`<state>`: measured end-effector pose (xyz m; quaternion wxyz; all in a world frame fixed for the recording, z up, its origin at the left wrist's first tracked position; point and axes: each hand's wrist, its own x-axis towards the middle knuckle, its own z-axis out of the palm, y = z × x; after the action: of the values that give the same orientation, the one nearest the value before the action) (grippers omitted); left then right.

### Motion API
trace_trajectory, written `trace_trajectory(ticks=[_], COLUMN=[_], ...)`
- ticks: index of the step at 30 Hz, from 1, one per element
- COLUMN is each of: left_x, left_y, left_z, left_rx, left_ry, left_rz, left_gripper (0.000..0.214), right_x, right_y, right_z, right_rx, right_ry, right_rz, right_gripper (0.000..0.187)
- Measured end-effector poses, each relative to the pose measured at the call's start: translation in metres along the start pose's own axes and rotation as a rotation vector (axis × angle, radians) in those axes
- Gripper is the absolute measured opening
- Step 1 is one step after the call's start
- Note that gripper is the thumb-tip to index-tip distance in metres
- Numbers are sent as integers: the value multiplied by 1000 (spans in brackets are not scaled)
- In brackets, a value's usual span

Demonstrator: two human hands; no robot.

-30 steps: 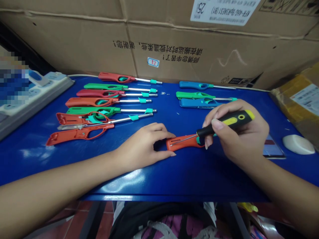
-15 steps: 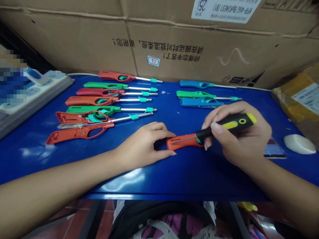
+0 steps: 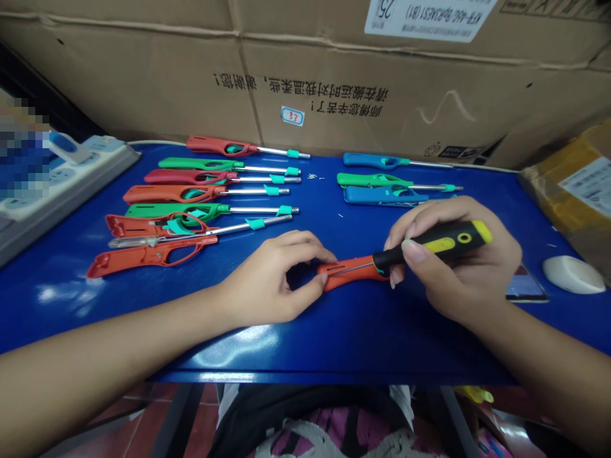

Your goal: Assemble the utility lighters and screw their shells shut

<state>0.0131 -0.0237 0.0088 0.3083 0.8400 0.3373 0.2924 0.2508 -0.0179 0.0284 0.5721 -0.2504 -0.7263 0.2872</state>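
Orange, slotted lighter handle (image 3: 356,278)

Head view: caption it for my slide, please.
Left hand holds an orange lighter; right hand holds a screwdriver over it.

Lighter (image 3: 358,278) on tabletop (image 3: 363,343), lower ctr of frame, btw L hand (image 3: 281,277) & R hand (image 3: 461,270); screwdriver (image 3: 434,247) in R hand, shaft over lighter. Ctr-L: five lighters (image 3: 172,193) in a col., split lighter (image 3: 140,259) in front. Upper R of ctr: three lighters (image 3: 372,181). Power strip (image 3: 76,172) far L, mouse (image 3: 573,275) far R, carton (image 3: 167,70) behind all, across top.
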Motion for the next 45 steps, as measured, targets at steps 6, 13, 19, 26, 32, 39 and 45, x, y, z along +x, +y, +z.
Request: trace_trajectory(ticks=[6, 13, 19, 26, 32, 39, 45], left_x=[1, 1, 0, 1, 1, -1, 0], left_y=[-3, -3, -3, -4, -2, -1, -3], left_z=[1, 1, 2, 2, 1, -1, 2], left_rx=[6, 15, 12, 10, 14, 35, 67], left_ry=[-1, -7, -10, -12, -18, -34, -59], left_rz=[-1, -2, -13, -13, -3, 13, 39], left_gripper=[23, 23, 22, 21, 22, 30, 36], right_x=[0, -1, -2, -3, -3, -3, -3], right_y=[-1, -2, -2, -3, -3, -1, -2], right_z=[-1, 0, 1, 1, 1, 1, 2], right_rx=[23, 13, 45, 35, 67, 81, 46], right_ry=[-21, 27, 109, 114, 119, 112, 102], right_rz=[38, 42, 86, 107, 85, 95, 125], right_gripper=[21, 19, 18, 15, 17, 17, 16])
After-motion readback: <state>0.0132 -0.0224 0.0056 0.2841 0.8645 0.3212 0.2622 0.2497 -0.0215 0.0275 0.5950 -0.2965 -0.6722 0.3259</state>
